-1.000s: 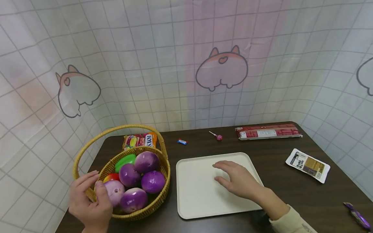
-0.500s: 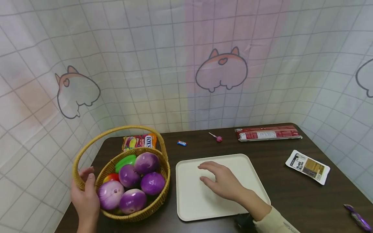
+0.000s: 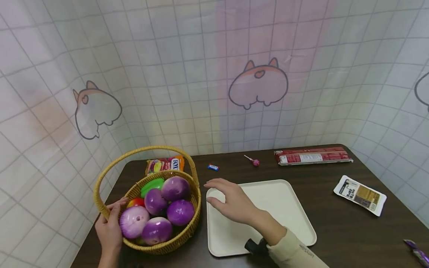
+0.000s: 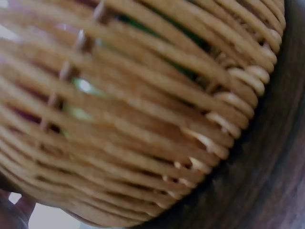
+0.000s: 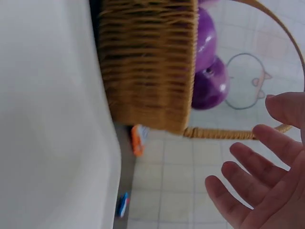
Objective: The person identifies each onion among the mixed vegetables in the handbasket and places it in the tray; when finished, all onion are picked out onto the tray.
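Note:
A wicker basket with a tall arched handle stands at the left of the table. Several glossy purple round vegetables fill it, along with a green one and a red-orange fruit. At the basket's left side my left hand grips the rim where the handle joins, some fingers hidden behind it. The left wrist view is filled by the woven wall. My right hand, fingers spread and slightly bent, hovers over the tray's left edge, facing the basket. The right wrist view shows that hand holding nothing.
A cream tray lies right of the basket. Behind are a candy bag, a small blue candy, a lollipop and a long red package. A white-gold packet and a purple wrapped stick lie at right.
My left hand has come in to the basket's left rim and taken hold there. My right hand has moved left across the tray toward the basket. The view has shifted slightly.

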The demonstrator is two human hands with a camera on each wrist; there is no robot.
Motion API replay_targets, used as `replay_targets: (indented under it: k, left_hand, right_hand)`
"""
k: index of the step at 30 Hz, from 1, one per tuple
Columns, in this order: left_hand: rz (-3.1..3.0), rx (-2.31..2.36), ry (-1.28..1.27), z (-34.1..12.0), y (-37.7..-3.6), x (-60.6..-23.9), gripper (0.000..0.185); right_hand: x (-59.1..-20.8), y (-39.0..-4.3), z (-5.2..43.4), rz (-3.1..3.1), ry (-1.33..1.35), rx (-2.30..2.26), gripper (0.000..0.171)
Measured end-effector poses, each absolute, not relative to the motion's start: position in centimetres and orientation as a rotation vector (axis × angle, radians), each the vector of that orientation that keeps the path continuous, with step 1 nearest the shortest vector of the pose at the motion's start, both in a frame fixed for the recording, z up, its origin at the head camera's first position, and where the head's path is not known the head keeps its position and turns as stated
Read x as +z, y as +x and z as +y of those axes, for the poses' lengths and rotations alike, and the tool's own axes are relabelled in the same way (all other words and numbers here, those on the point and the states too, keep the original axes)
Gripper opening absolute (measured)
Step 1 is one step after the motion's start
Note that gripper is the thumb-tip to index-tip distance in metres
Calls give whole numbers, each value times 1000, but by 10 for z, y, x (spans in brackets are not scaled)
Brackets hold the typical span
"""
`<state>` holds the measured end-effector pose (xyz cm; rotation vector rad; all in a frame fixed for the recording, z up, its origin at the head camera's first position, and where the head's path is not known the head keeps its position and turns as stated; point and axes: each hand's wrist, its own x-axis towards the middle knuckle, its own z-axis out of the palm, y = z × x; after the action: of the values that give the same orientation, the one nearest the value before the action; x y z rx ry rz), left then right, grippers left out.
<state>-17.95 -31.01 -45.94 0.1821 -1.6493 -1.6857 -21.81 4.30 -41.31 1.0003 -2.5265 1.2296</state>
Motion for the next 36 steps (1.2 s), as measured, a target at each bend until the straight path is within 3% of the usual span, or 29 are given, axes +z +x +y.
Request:
replay_targets:
  k: [9,19,36]
  left_hand:
    - [-1600,-1730,116,-311,-177,-470,24]
    - [-1644,-1684,113,-313,-176,-472,29]
    - [-1628,-1717,232,-308,-174,-475,31]
  right_hand:
    - [-407,-219,16,-2552,1034,1465,36]
    - [-416,-220,-5,-2551,1031,1509,41]
    - [-447,-207,-26,-2704,999,1266,73]
